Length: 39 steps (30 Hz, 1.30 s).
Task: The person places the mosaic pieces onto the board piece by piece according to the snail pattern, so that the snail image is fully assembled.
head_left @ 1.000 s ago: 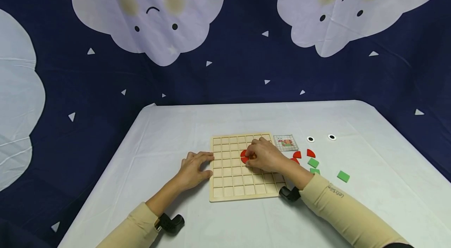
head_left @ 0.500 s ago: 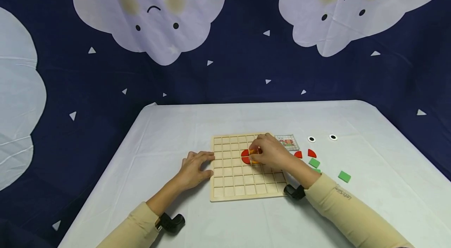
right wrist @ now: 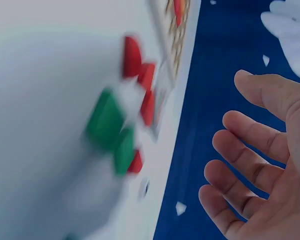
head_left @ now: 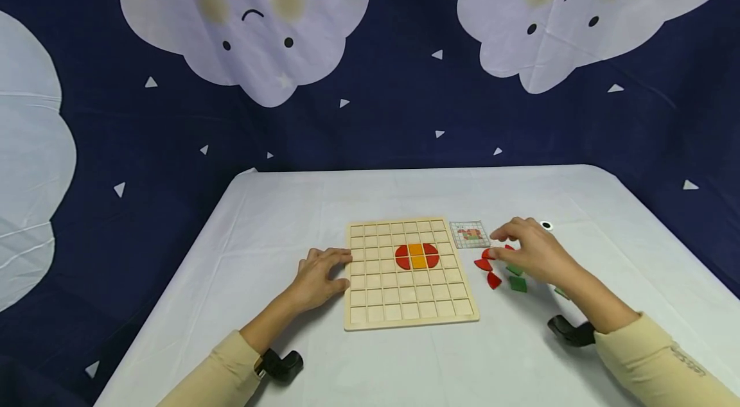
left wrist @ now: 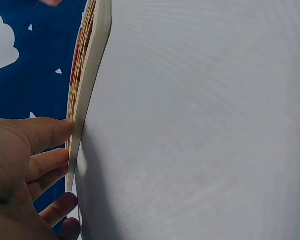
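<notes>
- Since half a second earlier, the right hand (head_left: 534, 251) had moved off the grid board (head_left: 384, 314) toward the right of the head view, uncovering the coloured pieces set in it; the left hand (head_left: 315, 278) had stayed put.
- The right hand hovered over the loose pieces, fingers parted and loosely bent, holding nothing; the right-wrist view showed its bare palm side.
- The left hand's fingers were relaxed, their tips touching the board's left edge; only the left-wrist view showed the thickness of that edge.
- The pale wooden board lay just below and right of the head frame's centre. Two orange squares (head_left: 417, 256) stood one above the other, flanked by red quarter-rounds (head_left: 431, 255), two at each end, making a rounded shape.
- Just beside its upper right side lay a small picture card (head_left: 470, 235), its print too small to read.
- Right of the board were loose red pieces (head_left: 483, 264) and green tiles (head_left: 518, 284), some partly hidden by the right hand in the head view; the right-wrist view showed them blurred.
- One white disc (head_left: 546, 225) with a black centre peeked out behind that hand.
- A pinkish blur at the left-wrist view's top edge was too cut off to name.
</notes>
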Available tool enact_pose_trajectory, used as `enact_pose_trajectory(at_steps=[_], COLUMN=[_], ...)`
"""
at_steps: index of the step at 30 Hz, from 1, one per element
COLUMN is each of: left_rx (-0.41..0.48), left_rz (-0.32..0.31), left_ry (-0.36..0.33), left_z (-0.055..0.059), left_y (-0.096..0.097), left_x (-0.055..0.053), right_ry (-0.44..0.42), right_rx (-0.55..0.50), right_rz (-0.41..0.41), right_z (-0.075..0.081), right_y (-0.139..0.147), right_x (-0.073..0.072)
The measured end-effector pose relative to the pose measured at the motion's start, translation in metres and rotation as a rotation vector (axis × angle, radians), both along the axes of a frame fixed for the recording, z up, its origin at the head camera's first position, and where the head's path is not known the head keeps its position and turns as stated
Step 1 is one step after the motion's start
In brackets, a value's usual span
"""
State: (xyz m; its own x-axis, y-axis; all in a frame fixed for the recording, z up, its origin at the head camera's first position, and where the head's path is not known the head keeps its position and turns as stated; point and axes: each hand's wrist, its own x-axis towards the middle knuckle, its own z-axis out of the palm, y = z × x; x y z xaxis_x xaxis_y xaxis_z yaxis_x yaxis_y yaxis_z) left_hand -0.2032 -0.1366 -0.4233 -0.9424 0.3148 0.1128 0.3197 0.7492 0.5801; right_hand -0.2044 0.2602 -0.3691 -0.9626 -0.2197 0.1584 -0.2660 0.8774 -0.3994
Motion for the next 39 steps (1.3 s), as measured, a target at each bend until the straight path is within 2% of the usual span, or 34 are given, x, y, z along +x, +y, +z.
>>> enact_pose_trajectory(at_steps=[4,8,14,20,29,39], left_rx=[-0.003,-0.002,-0.003,-0.006,-0.004,0.003], left_rz=[0.003,0.005,-0.001,0.000,0.004,0.002], left_ry=[0.004,0.001,0.001,0.004,0.000,0.006], left_z=[0.001,0.001,0.000,0.000,0.000,0.000], left_y=[0.000,0.000,0.001,0.001,0.001,0.000], left_x=[0.000,0.000,0.000,0.000,0.001,0.001], right_ry=[-0.015,-0.028,0.003,0.014,-0.032,-0.009], right_rx=[0.030,0.043,0.043,0.072,0.108,0.097], right_rz=[-0.059,-0.107,-0.145,-0.163,-0.164,-0.158], right_z=[-0.004,-0.016,-0.032,-0.040,-0.047,-0.051], right_y=[0.028,0.053,0.075,0.086,0.096,0.098], right_x=[0.016,0.030,0.044,0.049,0.054,0.053])
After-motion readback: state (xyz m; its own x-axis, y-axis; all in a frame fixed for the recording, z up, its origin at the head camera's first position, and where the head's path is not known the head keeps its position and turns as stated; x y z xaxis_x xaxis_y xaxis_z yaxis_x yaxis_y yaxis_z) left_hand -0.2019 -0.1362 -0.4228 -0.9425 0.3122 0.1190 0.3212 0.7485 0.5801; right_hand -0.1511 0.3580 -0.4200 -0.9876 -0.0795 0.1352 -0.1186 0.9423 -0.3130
